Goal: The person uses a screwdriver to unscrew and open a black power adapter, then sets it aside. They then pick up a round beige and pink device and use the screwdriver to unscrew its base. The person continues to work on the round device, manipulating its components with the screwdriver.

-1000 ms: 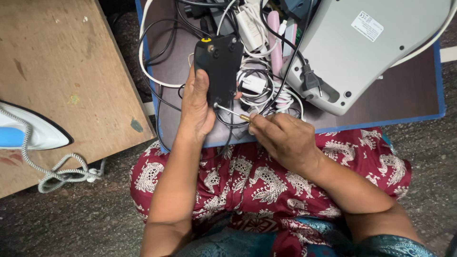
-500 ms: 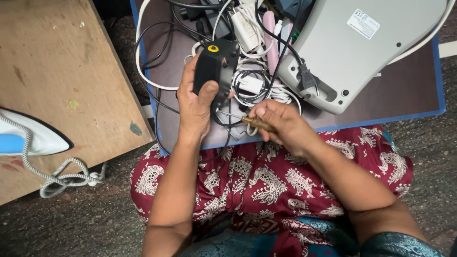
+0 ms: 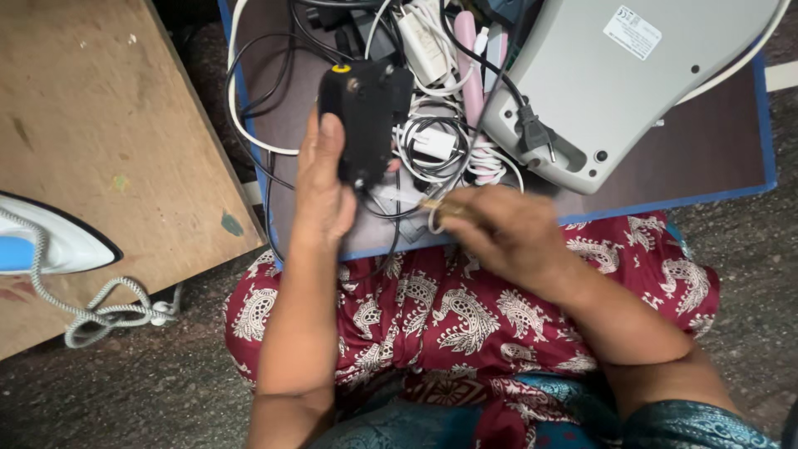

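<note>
My left hand is clamped around a black box-shaped device, thumb up its near side, lifting it on edge over the board. There's a yellow round socket on its top corner, and black leads trail out from beneath it. My right hand is low at the board's near edge, fingers pinched on what looks like a small brass-coloured connector with a thin wire looping off it; the hand is blurred, so I can't tell exactly how tight that pinch is.

Now the clutter. Right behind the black device sits a tangle of white cables, coiled and crossing, touching the device's right side. A white adapter block lies further up, and a pink slim tool runs lengthwise beside it. To the right, a big grey appliance lies bottom-up, crowding most of the board's far half, with a black mains plug resting against its lower edge. A black cord loops wide off the board's left edge.

The board has a blue rim and rests across my lap, over red patterned fabric. Off to the left, well apart, a wooden panel carries a white and blue iron, its braided cord spilling onto the ground.
</note>
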